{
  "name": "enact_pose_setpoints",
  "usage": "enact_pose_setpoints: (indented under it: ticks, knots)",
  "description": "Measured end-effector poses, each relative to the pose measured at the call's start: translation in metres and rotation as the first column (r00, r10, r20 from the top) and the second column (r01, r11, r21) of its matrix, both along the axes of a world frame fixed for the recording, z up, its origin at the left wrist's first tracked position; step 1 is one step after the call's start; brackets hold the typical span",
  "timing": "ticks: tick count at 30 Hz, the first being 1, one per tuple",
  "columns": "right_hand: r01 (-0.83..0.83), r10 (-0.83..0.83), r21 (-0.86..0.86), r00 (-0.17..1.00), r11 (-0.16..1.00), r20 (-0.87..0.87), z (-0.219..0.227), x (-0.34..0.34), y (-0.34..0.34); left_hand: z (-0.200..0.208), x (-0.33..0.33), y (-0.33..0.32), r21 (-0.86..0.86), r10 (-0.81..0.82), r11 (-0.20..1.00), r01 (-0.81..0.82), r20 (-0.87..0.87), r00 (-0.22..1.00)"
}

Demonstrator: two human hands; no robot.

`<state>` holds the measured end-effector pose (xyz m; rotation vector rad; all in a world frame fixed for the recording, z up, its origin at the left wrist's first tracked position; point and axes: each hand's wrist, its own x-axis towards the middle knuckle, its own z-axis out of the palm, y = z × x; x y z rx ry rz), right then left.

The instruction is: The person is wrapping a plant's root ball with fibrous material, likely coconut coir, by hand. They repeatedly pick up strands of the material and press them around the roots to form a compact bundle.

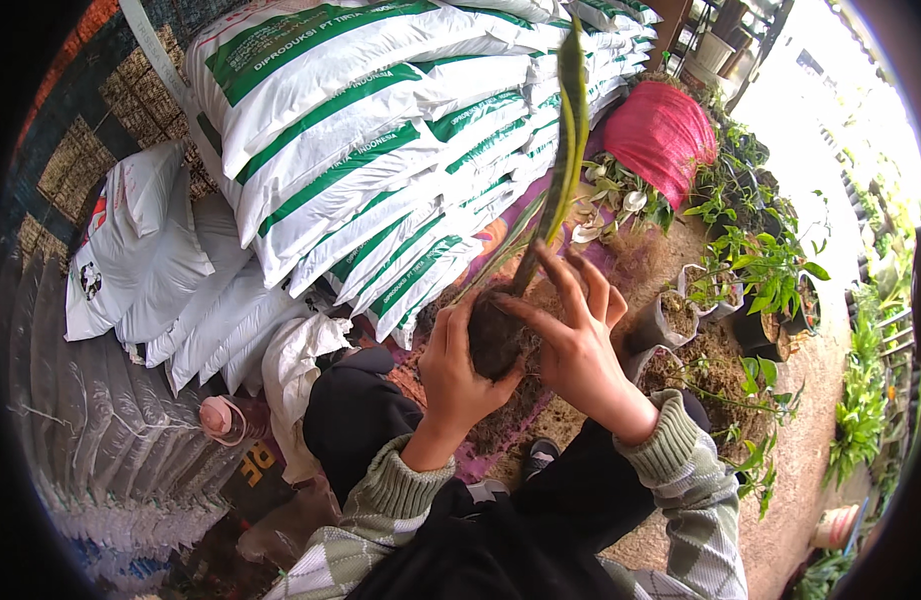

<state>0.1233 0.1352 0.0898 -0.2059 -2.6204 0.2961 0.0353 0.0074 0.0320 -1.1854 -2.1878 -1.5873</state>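
Observation:
A snake plant with a long, upright green leaf edged in yellow is held in front of me. At its base is a dark, rounded lump; whether this is bare soil or a small black bag, I cannot tell. My left hand is wrapped round the lump from the left and below. From the right, my right hand closes in with curled fingers, its fingertips pressed on the lump's top and the foot of the leaf. Part of the lump is hidden by my fingers.
Stacked white and green sacks rise ahead. Plain white sacks and folded clear plastic bags lie left, near a pink-lidded bottle. A red sack stands beyond; potted plants and loose soil are at right.

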Motion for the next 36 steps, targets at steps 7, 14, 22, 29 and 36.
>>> enact_pose_setpoints:
  ticks: [7,14,22,29,36]
  knots:
    - [0.023,-0.031,0.086,0.995,0.996,0.090,0.003,0.001,-0.002,-0.004,0.001,-0.001,-0.077,0.020,0.997,-0.017,0.037,0.999]
    - [-0.017,0.011,0.139,0.999,0.990,0.044,-0.009,0.000,0.006,-0.003,-0.001,0.000,-0.068,-0.011,0.997,0.023,0.172,0.985]
    - [-0.020,0.020,0.071,1.000,0.997,-0.010,-0.007,-0.003,0.001,-0.008,-0.001,-0.001,-0.078,-0.018,0.996,0.031,0.170,0.985]
    - [0.008,-0.005,0.063,0.999,0.998,-0.047,-0.012,-0.003,0.009,-0.014,-0.007,-0.002,0.421,-0.419,0.895,0.149,0.679,0.603]
    - [0.176,-0.156,-0.219,0.982,0.960,0.106,-0.085,-0.016,0.060,-0.003,-0.014,-0.013,0.467,-0.350,0.882,-0.065,0.740,0.574]
